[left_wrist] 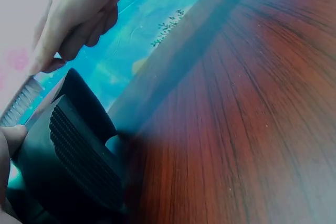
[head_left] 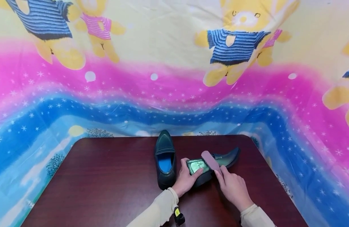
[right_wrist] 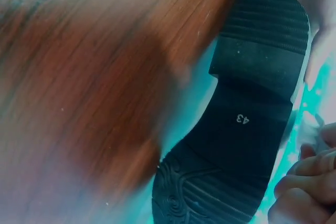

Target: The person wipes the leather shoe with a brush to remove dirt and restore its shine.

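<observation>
A dark green loafer (head_left: pixel 229 157) lies tipped on its side at the right of the table, toe pointing to the far right. My left hand (head_left: pixel 185 180) grips it at the heel end, thumb on the near side. My right hand (head_left: pixel 235 189) holds a pink-handled brush (head_left: pixel 210 161) slantwise over the shoe's upper. Pale bristles (left_wrist: pixel 23 100) show in the left wrist view, facing the shoe. The right wrist view shows its black sole (right_wrist: pixel 247 114), marked 43. A matching loafer (head_left: pixel 165 151) with a blue insole stands upright beside my left hand.
The dark reddish-brown table (head_left: pixel 106 176) has rounded far corners. Behind it and along its sides hangs a cloth (head_left: pixel 168 91) printed with bears and snowflakes. A small black device with a yellow label (head_left: pixel 178 214) is by my left wrist.
</observation>
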A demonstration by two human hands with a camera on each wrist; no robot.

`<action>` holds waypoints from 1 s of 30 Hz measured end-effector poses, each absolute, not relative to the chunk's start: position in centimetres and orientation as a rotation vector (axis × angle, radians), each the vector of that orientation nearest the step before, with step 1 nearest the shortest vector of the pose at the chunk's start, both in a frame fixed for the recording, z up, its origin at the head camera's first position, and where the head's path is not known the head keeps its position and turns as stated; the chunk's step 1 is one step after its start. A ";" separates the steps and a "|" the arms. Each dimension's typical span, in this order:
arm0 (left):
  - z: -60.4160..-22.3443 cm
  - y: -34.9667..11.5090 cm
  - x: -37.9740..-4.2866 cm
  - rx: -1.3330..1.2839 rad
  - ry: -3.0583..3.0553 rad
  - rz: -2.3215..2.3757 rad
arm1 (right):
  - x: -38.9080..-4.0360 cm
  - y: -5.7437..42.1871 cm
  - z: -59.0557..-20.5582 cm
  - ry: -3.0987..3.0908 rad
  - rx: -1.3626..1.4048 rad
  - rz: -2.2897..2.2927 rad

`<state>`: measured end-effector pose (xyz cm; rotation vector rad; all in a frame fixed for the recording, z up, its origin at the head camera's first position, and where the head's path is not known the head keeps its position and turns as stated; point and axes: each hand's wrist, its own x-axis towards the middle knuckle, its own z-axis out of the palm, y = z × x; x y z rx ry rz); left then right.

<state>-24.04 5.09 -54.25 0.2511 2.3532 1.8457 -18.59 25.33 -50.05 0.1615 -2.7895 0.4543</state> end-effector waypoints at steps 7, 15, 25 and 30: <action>-54.5 4.7 -23.9 0.275 2.354 1.843 | -18.3 24.8 -50.5 -2.750 0.262 0.435; -55.2 4.5 -24.1 0.237 2.323 1.887 | -18.9 25.9 -50.7 -2.748 0.227 0.418; -55.2 4.8 -24.1 0.254 2.312 1.888 | -19.0 29.1 -49.5 -2.785 0.111 0.441; -55.2 4.9 -24.1 0.249 2.311 1.889 | -19.3 29.9 -49.3 -2.800 0.048 0.473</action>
